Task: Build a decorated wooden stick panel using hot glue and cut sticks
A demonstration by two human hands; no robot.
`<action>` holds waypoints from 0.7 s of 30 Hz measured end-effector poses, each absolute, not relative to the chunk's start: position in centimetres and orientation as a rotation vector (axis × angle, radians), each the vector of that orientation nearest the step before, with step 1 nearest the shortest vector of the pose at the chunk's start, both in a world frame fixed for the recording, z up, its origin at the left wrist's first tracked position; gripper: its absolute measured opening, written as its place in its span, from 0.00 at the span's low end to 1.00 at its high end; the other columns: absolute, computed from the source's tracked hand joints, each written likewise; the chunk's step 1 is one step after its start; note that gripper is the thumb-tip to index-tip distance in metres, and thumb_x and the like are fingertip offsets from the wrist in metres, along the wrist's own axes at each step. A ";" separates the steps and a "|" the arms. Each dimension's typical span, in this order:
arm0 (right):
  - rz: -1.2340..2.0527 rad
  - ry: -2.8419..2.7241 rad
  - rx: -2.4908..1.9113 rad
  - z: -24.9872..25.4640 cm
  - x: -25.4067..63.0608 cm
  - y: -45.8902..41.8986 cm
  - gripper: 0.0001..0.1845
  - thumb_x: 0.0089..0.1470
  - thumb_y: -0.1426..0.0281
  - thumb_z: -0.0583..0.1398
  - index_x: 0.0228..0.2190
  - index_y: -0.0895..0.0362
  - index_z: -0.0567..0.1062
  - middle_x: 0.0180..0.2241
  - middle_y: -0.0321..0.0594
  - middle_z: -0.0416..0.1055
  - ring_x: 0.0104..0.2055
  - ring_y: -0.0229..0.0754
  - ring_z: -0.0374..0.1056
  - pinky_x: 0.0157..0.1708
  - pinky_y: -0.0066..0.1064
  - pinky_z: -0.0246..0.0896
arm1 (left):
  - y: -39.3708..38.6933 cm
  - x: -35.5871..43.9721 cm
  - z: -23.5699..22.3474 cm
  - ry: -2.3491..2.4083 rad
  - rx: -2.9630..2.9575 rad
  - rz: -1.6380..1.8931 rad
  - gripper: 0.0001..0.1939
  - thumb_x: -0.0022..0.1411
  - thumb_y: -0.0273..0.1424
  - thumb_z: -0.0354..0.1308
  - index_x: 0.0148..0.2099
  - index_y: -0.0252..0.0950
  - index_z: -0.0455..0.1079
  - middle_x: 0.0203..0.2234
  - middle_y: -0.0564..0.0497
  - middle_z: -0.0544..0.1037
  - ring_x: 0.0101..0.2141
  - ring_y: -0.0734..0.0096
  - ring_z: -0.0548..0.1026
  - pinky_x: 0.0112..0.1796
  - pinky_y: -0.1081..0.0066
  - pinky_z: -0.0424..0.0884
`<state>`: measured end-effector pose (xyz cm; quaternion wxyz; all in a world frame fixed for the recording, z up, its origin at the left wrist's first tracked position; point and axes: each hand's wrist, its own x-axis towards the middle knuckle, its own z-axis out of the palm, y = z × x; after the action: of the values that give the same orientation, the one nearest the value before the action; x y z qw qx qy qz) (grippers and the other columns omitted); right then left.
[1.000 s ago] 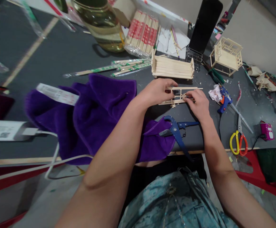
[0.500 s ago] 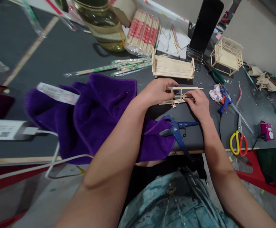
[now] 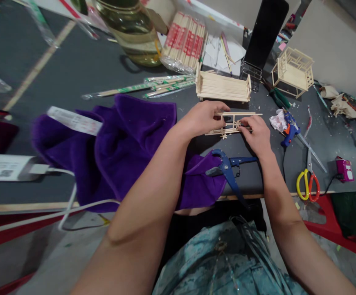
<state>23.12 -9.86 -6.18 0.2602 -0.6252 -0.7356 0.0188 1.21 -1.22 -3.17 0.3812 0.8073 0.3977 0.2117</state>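
Between my hands lies a small frame of thin wooden sticks (image 3: 233, 119) with crosspieces and little joined stick pieces. My left hand (image 3: 205, 119) grips its left end, thumb and fingers closed around the sticks. On its right side, my right hand (image 3: 256, 133) pinches a small stick piece (image 3: 237, 123) against the frame; the fingertips partly hide it. Just behind stands a miniature wooden bench (image 3: 223, 87) made of sticks. A blue ratchet cutter (image 3: 226, 167) rests nearer to me, partly on a purple cloth (image 3: 135, 143).
A blue glue gun (image 3: 291, 129) and scissors (image 3: 308, 180) lie on the right, by a pink box (image 3: 345, 169). Behind are wrapped chopsticks (image 3: 184, 43), a glass jar (image 3: 131, 37), a propped phone (image 3: 265, 32) and a miniature stick chair (image 3: 294, 73). A white cable (image 3: 70, 205) crosses the table's front edge.
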 end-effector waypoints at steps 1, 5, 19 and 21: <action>0.051 -1.993 -1.694 -6.2 23.1 -9.9 0.02 0.67 0.69 0.63 0.40 0.50 0.78 0.41 0.40 0.77 0.48 0.49 0.72 0.47 0.40 0.68 | -1.2 1.2 -3.1 1.016 2.058 0.537 0.26 0.58 0.26 0.61 0.59 0.31 0.79 0.33 0.50 0.83 0.30 0.68 0.76 0.37 0.70 0.69; 0.040 -1.993 -1.689 -6.2 23.2 -9.8 0.02 0.67 0.68 0.63 0.40 0.50 0.78 0.41 0.39 0.77 0.48 0.49 0.72 0.47 0.40 0.68 | -1.2 1.2 -3.1 1.002 2.058 0.540 0.26 0.58 0.26 0.62 0.59 0.30 0.79 0.34 0.49 0.84 0.31 0.69 0.76 0.37 0.70 0.69; 0.069 -1.990 -1.697 -6.1 23.1 -9.9 0.05 0.70 0.64 0.62 0.40 0.48 0.78 0.41 0.40 0.77 0.48 0.49 0.72 0.47 0.41 0.70 | -1.2 1.2 -3.1 0.987 2.053 0.564 0.25 0.57 0.26 0.62 0.57 0.33 0.80 0.30 0.52 0.82 0.31 0.68 0.76 0.37 0.70 0.69; 0.065 -1.989 -1.692 -6.0 23.1 -9.9 0.05 0.70 0.64 0.61 0.40 0.49 0.78 0.41 0.40 0.77 0.48 0.49 0.72 0.47 0.40 0.70 | -1.2 1.2 -3.1 0.989 2.051 0.559 0.24 0.57 0.26 0.62 0.57 0.33 0.80 0.29 0.52 0.81 0.31 0.68 0.76 0.37 0.70 0.69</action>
<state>23.13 -9.91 -6.05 0.2616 -0.6252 -0.7350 0.0238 1.16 -1.19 -3.14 0.3880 0.8062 0.3888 0.2196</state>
